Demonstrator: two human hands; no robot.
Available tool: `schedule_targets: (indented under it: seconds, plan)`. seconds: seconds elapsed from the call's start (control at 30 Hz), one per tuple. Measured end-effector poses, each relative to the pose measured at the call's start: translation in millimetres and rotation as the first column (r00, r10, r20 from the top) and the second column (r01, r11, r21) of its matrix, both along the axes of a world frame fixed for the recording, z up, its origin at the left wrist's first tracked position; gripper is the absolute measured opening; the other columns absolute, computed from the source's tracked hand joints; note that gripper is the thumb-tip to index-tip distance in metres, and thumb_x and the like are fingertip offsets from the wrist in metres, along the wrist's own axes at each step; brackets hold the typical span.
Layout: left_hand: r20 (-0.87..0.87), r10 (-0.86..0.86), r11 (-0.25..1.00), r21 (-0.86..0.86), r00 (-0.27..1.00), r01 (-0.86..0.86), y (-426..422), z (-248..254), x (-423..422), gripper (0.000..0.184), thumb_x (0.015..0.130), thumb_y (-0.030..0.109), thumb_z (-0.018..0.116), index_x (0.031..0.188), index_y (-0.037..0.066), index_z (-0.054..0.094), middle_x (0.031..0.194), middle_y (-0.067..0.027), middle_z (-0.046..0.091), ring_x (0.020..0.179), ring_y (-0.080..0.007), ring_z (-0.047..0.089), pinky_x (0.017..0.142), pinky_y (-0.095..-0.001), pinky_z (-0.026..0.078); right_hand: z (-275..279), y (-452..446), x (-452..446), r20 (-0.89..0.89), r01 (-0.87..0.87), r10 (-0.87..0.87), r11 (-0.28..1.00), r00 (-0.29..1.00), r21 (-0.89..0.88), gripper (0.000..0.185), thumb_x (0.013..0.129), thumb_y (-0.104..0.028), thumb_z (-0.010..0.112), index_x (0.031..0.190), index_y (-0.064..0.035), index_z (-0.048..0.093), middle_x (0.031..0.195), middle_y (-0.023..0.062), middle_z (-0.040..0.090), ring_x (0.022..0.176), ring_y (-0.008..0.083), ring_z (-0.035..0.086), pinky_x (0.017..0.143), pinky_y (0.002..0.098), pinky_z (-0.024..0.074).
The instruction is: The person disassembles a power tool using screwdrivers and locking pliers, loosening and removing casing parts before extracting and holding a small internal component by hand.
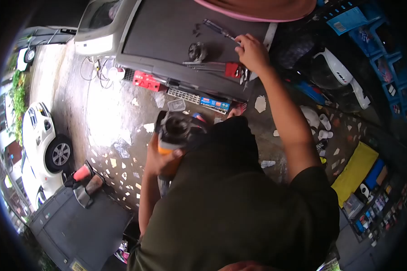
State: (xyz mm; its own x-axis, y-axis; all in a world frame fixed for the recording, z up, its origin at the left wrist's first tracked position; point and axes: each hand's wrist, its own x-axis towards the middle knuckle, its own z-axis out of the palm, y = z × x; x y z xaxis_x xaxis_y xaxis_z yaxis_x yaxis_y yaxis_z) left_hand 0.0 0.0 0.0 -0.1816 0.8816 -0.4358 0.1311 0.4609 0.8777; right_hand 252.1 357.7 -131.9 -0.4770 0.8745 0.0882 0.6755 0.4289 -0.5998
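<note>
My left hand [160,158] is closed around an orange and grey power tool body [168,145], held near my lap with its dark, round open end facing up. My right hand [253,52] reaches over the dark work surface [160,31], fingers pinched on the thin shaft end of a screwdriver [218,28] whose handle points away to the left. Several small dark pieces, perhaps screws, [196,31] lie beside the handle. A round dark metal part [197,52] stands nearby. Closer to my right wrist are long thin metal tools [205,66] and a red tool holder [233,70].
A pink-rimmed basin [257,13] sits at the far edge. Below the surface are a red box [145,80] and a blue box [215,104]. A grey case [81,226] stands lower left, a white car [40,140] beyond, and a yellow panel [355,174] at right.
</note>
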Motion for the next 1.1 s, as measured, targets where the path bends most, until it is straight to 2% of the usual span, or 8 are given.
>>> schedule_targets:
  seconds: [0.1, 0.23, 0.37, 0.57, 0.77, 0.9, 0.97, 1.1]
  plan:
    - [-0.088, -0.105, 0.988, -0.121, 0.991, 0.094, -8.3, -2.5, -30.1, 0.090, 0.067, 0.052, 0.092, 0.130, -0.004, 0.058, 0.115, -0.0144, 0.071, 0.108, -0.0226, 0.067, 0.096, -0.0392, 0.052, 4.5, -15.9, -39.6, -0.032, 0.062, -0.060, 0.997, 0.998, 0.055, 0.028, 0.087, -0.011, 0.071, 0.114, -0.0107, 0.063, 0.115, 0.0113, 0.062, 0.107, 0.0383, 0.065, 0.091, 0.0474, 0.0542]
    - [0.212, -0.162, 0.970, -0.145, 0.964, 0.194, -26.6, -79.6, -35.7, 0.079, 0.080, 0.042, 0.088, 0.136, -0.003, 0.053, 0.117, -0.0110, 0.070, 0.107, -0.0192, 0.066, 0.097, -0.0362, 0.052, -3.7, -13.1, -17.6, 0.067, 0.104, -0.113, 0.987, 0.991, 0.121, 0.031, 0.088, -0.005, 0.064, 0.118, -0.0053, 0.061, 0.121, 0.0175, 0.059, 0.110, 0.0409, 0.063, 0.093, 0.0495, 0.0530]
    - [0.346, -0.253, 0.940, -0.134, 0.903, 0.314, -50.5, -150.0, -50.0, 0.079, 0.080, 0.039, 0.089, 0.136, -0.004, 0.054, 0.119, -0.0109, 0.070, 0.111, -0.0189, 0.065, 0.100, -0.0361, 0.050, 24.5, -71.5, 6.2, -0.188, 0.277, -0.221, 0.889, 0.957, 0.364, 0.024, 0.098, -0.012, 0.061, 0.119, -0.0008, 0.060, 0.117, 0.0173, 0.064, 0.107, 0.0369, 0.066, 0.093, 0.0448, 0.0522]
    - [0.017, -0.555, 0.809, -0.224, 0.832, 0.544, -75.6, -276.4, -46.7, 0.109, 0.064, 0.062, 0.092, 0.137, -0.005, 0.046, 0.124, -0.0222, 0.067, 0.122, -0.0316, 0.063, 0.106, -0.0422, 0.046, -35.8, -237.8, 63.0, -0.629, 0.622, -0.423, 0.772, 0.653, 0.127, 0.021, 0.105, -0.022, 0.057, 0.106, -0.0007, 0.054, 0.096, 0.0089, 0.061, 0.086, 0.0176, 0.057, 0.082, 0.0341, 0.0483]
    - [0.174, -0.811, 0.532, -0.178, 0.559, 0.828, -5.6, -362.7, -7.5, 0.105, 0.063, 0.046, 0.097, 0.142, -0.004, 0.048, 0.131, -0.0206, 0.064, 0.129, -0.0332, 0.058, 0.112, -0.0409, 0.042, -224.8, -382.7, 87.8, -0.442, 0.710, -0.887, 0.398, 0.135, -0.581, 0.023, 0.102, -0.025, 0.053, 0.105, -0.0027, 0.053, 0.088, 0.0052, 0.054, 0.080, 0.0166, 0.050, 0.076, 0.0308, 0.0424]
    - [0.201, -0.828, 0.528, -0.037, 0.524, 0.848, 52.8, -475.8, 34.9, 0.098, 0.064, 0.029, 0.098, 0.145, 0.002, 0.051, 0.138, -0.0142, 0.061, 0.136, -0.0290, 0.052, 0.116, -0.0390, 0.038, -445.0, -450.1, 83.3, -0.293, 0.764, -0.892, 0.448, 0.344, -0.464, 0.024, 0.104, -0.024, 0.050, 0.106, -0.0022, 0.058, 0.107, 0.0100, 0.061, 0.097, 0.0217, 0.060, 0.077, 0.0354, 0.0488]
    - [0.212, -0.911, 0.305, -0.227, 0.353, 0.925, 96.7, -525.4, 53.9, 0.099, 0.063, 0.026, 0.099, 0.146, 0.001, 0.050, 0.140, -0.0140, 0.060, 0.135, -0.0276, 0.053, 0.116, -0.0382, 0.039, -535.7, -456.3, 51.4, -0.327, 0.778, -0.917, 0.374, 0.229, -0.505, 0.028, 0.103, -0.026, 0.055, 0.105, 0.0021, 0.058, 0.098, 0.0142, 0.062, 0.095, 0.0266, 0.059, 0.085, 0.0396, 0.0471]
    - [0.092, -0.955, 0.262, -0.177, 0.281, 0.949, 135.4, -557.4, 90.3, 0.101, 0.063, 0.041, 0.097, 0.143, -0.001, 0.052, 0.140, -0.0175, 0.060, 0.133, -0.0300, 0.055, 0.112, -0.0373, 0.042, -539.5, -418.1, -6.4, -0.070, 0.390, -0.981, -0.007, -0.182, -0.921, 0.021, 0.099, -0.024, 0.061, 0.100, -0.0035, 0.065, 0.090, 0.0089, 0.065, 0.084, 0.0163, 0.057, 0.071, 0.0371, 0.0442]
